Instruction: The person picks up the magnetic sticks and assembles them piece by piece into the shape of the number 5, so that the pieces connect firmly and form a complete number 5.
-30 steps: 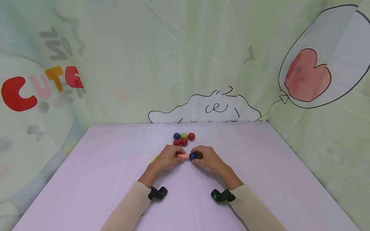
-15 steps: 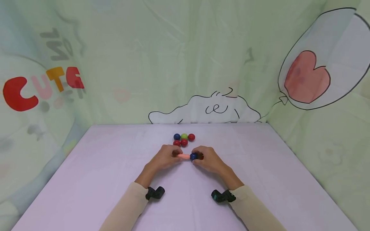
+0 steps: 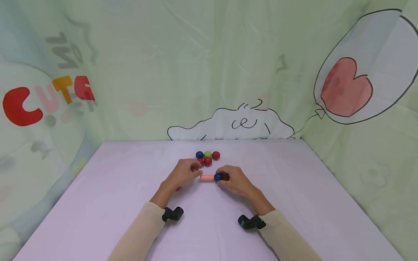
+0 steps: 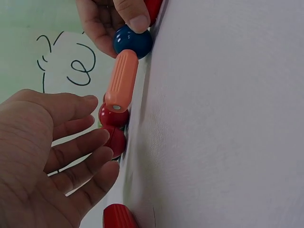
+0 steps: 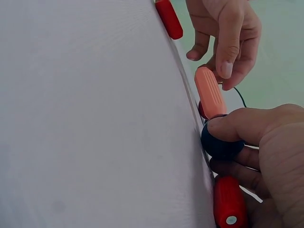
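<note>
My right hand pinches a dark blue magnetic ball between thumb and fingers. From the ball's left side an orange-pink magnetic stick extends, its free end toward my left hand. That hand holds nothing; its fingers are spread and loosely bent just left of the stick, apart from it in the left wrist view. Under my right hand, close to the ball, is a red stick, partly hidden by fingers. Another red stick lies by my left wrist, mostly hidden in the head view.
Behind the hands, several balls sit grouped: a blue ball, a green ball, a red ball and more red balls in front. The pale table meets a printed cloth backdrop at its back edge.
My left hand has let go of the orange-pink stick and moved left, its fingers spreading. A bit of red stick now shows under it. The right hand stays at the blue ball.
</note>
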The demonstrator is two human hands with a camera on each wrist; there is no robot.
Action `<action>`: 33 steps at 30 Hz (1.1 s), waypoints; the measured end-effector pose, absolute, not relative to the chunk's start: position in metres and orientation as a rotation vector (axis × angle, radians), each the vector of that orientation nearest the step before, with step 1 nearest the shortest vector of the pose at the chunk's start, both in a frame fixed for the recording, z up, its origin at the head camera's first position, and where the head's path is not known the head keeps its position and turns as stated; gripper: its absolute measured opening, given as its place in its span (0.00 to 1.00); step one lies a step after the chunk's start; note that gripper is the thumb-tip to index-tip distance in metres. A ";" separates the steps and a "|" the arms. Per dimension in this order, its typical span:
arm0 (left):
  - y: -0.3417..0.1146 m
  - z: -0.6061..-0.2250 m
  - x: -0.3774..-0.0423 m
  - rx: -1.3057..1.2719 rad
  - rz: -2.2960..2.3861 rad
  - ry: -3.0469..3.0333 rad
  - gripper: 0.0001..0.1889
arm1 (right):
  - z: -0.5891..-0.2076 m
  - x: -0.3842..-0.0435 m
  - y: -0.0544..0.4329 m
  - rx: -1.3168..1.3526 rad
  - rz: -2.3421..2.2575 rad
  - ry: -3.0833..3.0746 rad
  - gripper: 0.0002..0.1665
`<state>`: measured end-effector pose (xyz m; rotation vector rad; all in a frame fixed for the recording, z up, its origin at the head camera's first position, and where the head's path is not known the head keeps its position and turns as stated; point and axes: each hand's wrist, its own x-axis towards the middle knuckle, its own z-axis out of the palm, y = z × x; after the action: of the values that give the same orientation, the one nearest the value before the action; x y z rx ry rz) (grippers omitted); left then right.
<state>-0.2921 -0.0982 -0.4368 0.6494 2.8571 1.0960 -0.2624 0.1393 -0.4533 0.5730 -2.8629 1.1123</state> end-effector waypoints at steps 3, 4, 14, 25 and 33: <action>-0.101 -0.438 -0.295 0.611 1.081 2.873 0.12 | -0.454 -0.262 0.138 0.574 1.133 -2.849 0.21; -0.102 -0.438 -0.296 0.584 1.075 2.880 0.12 | -0.455 -0.262 0.137 0.582 1.134 -2.846 0.21; -0.100 -0.443 -0.310 0.417 1.064 2.875 0.23 | -0.456 -0.262 0.137 0.544 1.115 -2.852 0.20; -0.094 -0.444 -0.320 0.329 0.930 2.926 0.19 | -0.454 -0.260 0.138 0.530 1.115 -2.875 0.21; -0.090 -0.441 -0.321 0.302 0.857 2.922 0.15 | -0.453 -0.260 0.140 0.570 1.111 -2.859 0.22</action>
<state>-0.3213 -0.0899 -0.4409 0.3017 2.9217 0.8573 -0.2600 0.1396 -0.4531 0.5699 -2.8590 1.1113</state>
